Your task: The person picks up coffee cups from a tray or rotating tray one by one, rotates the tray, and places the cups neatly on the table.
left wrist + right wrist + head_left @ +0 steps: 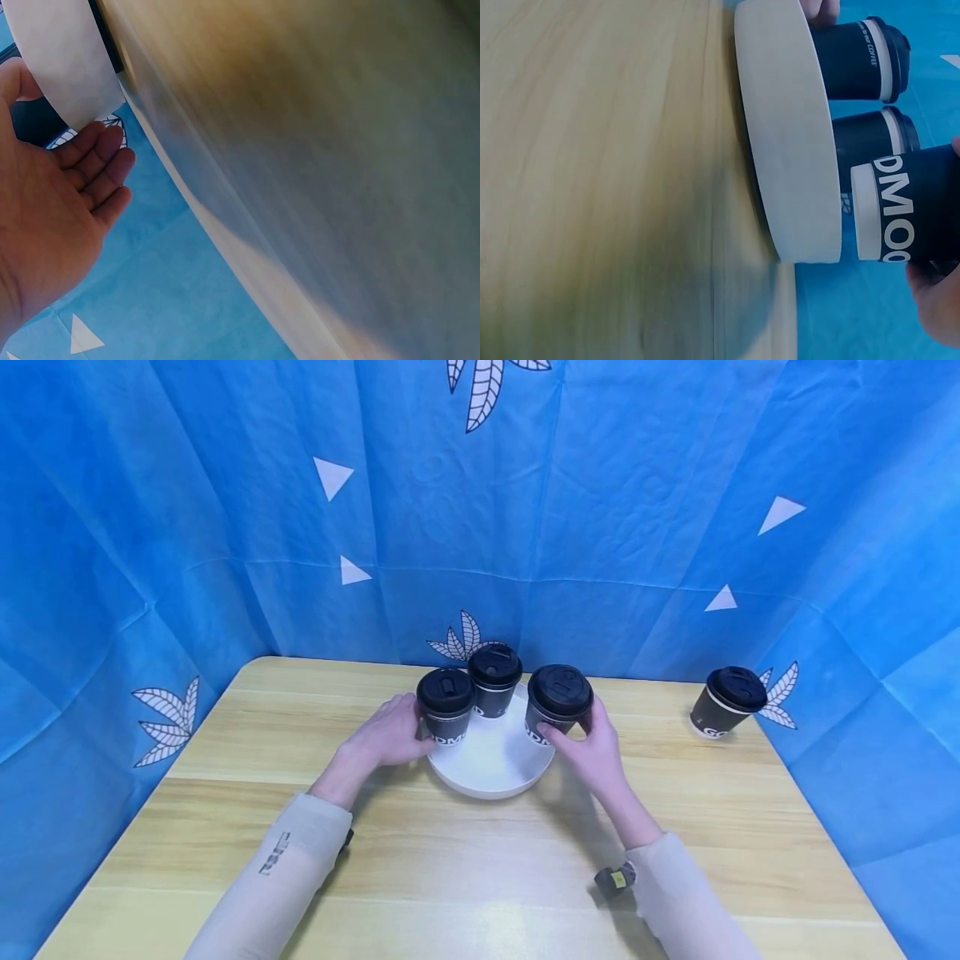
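Note:
A round white dish sits on the table and bears dark lidded paper coffee cups. My left hand is around the left coffee cup at the dish's left side; in the left wrist view the dish's side hides most of that cup. With fingers and thumb, my right hand grips another coffee cup over the dish's right part. In the right wrist view this gripped cup hangs apart from the dish's rim. A third coffee cup stands upright at the back of the dish.
One more lidded coffee cup stands by itself at the right back of the wooden table. A blue curtain with leaf and triangle prints hangs close behind the table and along both sides.

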`<act>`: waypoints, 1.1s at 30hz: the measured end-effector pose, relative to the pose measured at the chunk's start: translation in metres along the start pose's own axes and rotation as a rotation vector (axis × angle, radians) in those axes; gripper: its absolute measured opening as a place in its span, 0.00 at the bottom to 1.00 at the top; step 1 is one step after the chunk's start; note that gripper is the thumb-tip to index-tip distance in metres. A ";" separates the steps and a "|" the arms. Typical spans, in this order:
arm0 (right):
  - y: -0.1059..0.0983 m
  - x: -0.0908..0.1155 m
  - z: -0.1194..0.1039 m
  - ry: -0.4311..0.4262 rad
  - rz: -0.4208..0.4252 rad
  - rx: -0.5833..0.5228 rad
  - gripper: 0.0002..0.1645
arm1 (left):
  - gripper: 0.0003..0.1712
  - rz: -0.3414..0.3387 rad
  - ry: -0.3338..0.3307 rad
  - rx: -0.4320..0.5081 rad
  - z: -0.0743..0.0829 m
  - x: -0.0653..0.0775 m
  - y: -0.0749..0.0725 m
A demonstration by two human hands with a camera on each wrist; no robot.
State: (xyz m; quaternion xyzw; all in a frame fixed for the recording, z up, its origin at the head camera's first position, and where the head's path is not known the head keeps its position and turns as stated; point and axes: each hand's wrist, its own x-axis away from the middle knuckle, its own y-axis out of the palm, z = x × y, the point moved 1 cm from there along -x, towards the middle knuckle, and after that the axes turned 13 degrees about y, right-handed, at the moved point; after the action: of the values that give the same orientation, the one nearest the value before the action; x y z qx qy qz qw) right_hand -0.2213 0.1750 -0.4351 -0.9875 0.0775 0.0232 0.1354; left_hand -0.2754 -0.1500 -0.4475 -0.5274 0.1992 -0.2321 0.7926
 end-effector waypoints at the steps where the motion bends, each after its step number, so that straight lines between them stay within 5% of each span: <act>1: -0.001 -0.001 0.001 0.000 0.003 0.002 0.48 | 0.43 0.002 0.004 0.000 0.000 0.000 0.000; 33: -0.048 -0.013 0.010 0.062 0.141 0.010 0.48 | 0.50 -0.024 -0.011 0.015 -0.003 0.001 0.003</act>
State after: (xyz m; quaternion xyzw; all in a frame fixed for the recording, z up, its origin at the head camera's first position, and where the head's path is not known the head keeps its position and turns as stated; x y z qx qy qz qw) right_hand -0.2271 0.2257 -0.4313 -0.9792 0.1510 0.0015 0.1357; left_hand -0.2762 -0.1517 -0.4513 -0.5249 0.1868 -0.2403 0.7949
